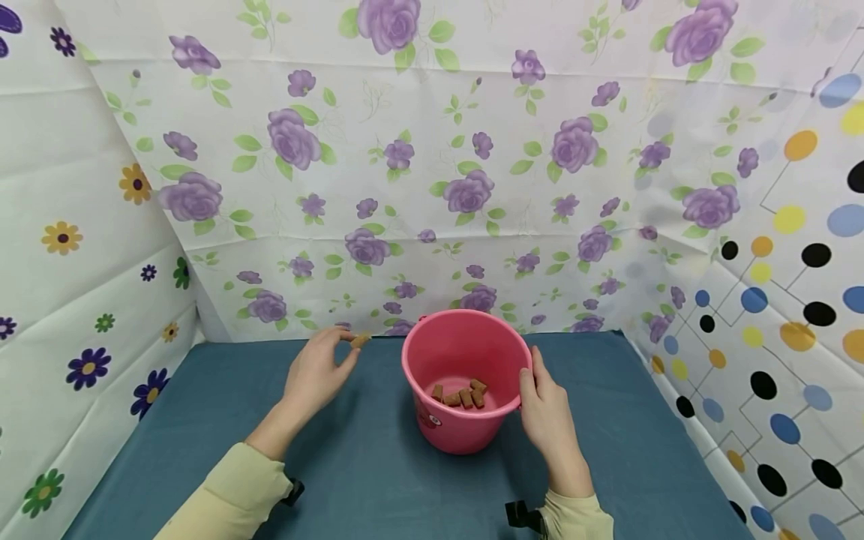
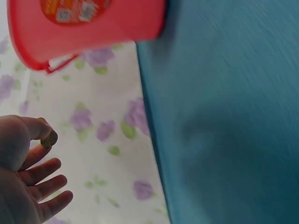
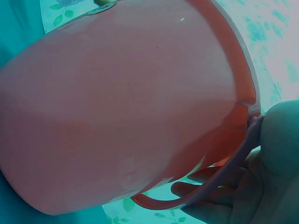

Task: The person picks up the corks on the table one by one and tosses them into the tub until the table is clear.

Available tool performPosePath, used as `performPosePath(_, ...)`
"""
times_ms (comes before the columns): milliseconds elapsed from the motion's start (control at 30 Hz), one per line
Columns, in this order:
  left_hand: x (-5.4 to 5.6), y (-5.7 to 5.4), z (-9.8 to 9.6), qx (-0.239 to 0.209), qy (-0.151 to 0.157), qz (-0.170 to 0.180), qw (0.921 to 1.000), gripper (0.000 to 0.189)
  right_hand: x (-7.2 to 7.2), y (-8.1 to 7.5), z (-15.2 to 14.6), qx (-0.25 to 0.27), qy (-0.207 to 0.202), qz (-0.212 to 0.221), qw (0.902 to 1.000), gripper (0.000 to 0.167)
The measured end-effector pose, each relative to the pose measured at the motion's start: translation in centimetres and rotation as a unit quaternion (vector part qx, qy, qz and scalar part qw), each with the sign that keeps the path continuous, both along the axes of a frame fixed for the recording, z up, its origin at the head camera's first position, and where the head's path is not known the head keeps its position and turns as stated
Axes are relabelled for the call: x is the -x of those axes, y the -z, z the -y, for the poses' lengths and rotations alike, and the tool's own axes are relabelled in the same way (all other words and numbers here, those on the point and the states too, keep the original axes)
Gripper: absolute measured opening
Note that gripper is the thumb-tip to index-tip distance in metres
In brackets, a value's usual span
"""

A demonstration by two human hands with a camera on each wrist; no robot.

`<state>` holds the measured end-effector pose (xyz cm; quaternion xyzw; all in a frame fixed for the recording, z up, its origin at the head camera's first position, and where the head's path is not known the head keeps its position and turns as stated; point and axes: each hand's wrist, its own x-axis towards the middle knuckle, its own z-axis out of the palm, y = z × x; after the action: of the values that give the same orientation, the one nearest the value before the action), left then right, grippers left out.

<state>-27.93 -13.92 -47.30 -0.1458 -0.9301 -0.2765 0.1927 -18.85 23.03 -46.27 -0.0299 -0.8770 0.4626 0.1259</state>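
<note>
A pink bucket [image 1: 466,435] stands tilted toward me on the blue cloth, and several small brown chunks [image 1: 466,397] lie on its bottom. To the left of the bucket, my left hand [image 1: 313,375] pinches a small tan-brown chunk [image 1: 361,341] between thumb and index finger. In the left wrist view the chunk [image 2: 49,139] looks short and rounded, and the other fingers extend loosely. At the bucket's right side my right hand [image 1: 548,412] grips the rim near the handle joint. The right wrist view shows the thumb by the handle [image 3: 219,175], fingers behind it.
A blue cloth [image 1: 364,487] covers the table. Behind it hangs a white sheet with purple roses [image 1: 364,247]. A flowered sheet [image 1: 61,300] hangs on the left, a dotted one [image 1: 776,337] on the right. Both wrists wear black straps.
</note>
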Motion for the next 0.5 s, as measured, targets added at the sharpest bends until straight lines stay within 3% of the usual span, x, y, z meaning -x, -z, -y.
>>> performPosePath(233,-1.3,-1.6,-2.1,-0.020,0.036,-0.036,0.9985,0.029,0.0,0.0,0.0,0.001,0.001,0.002,1.0000,0.061)
performPosePath(500,-2.0,-3.1,-4.0,-0.042,0.072,-0.071,0.9940,0.029,0.0,-0.1,0.0,-0.001,0.003,0.003,1.0000,0.061)
